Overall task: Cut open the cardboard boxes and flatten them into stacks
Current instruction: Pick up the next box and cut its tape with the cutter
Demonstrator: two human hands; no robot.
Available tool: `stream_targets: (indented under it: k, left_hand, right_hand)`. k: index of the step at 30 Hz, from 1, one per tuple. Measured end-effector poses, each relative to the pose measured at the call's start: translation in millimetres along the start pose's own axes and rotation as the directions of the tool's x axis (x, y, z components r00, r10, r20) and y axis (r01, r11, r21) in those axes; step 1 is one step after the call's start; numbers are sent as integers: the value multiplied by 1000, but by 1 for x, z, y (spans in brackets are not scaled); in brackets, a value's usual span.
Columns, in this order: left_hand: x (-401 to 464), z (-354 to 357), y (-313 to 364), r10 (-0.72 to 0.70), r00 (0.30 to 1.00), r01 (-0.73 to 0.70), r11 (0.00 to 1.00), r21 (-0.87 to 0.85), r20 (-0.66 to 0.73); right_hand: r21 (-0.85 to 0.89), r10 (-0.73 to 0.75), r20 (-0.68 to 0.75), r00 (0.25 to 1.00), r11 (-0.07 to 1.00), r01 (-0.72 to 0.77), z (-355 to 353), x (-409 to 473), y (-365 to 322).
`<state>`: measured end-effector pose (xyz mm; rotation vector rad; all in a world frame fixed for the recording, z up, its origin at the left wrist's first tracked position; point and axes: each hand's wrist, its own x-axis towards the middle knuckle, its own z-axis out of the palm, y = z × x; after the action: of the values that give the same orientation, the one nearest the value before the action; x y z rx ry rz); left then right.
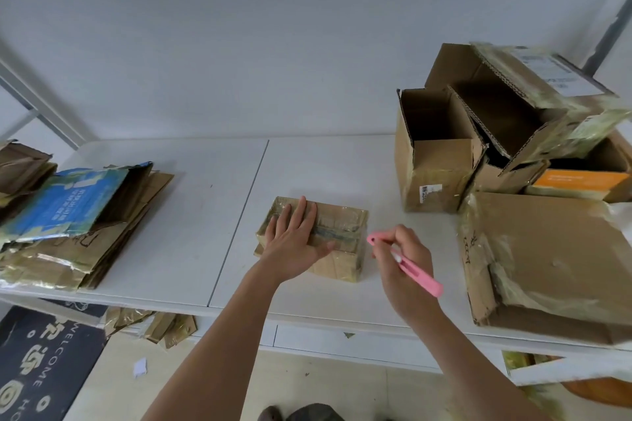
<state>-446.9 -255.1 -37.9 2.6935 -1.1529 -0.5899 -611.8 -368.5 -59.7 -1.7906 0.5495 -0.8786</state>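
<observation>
At the centre of the frame, a taped box [321, 239] on the table [191, 215] is pressed by the flat, straight-fingered left hand [295, 243]. A pink cutter [407, 263] is gripped by the right hand [403, 260], beside the box. Flattened cardboard [78, 225] is stacked at left; open boxes [513, 147] are piled at right.

The left hand [294, 239] covers much of the small taped box [342, 236], so the tape seam beneath the palm is out of sight. The blade end of the pink cutter [405, 261] is too small to make out. The frame's right edge cuts off the large flat carton [554, 263], its left edge the stack of flattened cardboard [85, 232]. The print on the open boxes [478, 140] is blurred.
</observation>
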Motion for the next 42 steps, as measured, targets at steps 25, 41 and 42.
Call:
stream_targets:
  k: [25, 41, 42]
  left_hand:
    - [0, -1, 3, -8, 1000, 8, 1000, 5, 1]
    - [-3, -1, 5, 2, 1000, -2, 1000, 15, 0]
    - [-3, -1, 4, 4, 1000, -4, 1000, 15, 2]
  right_hand:
    - [-271, -124, 79, 989, 952, 141, -8, 16, -6]
    - [-478, -292, 188, 938, 807, 347, 5, 14, -8]
    - [-480, -290, 190, 938, 806, 346, 5, 13, -9]
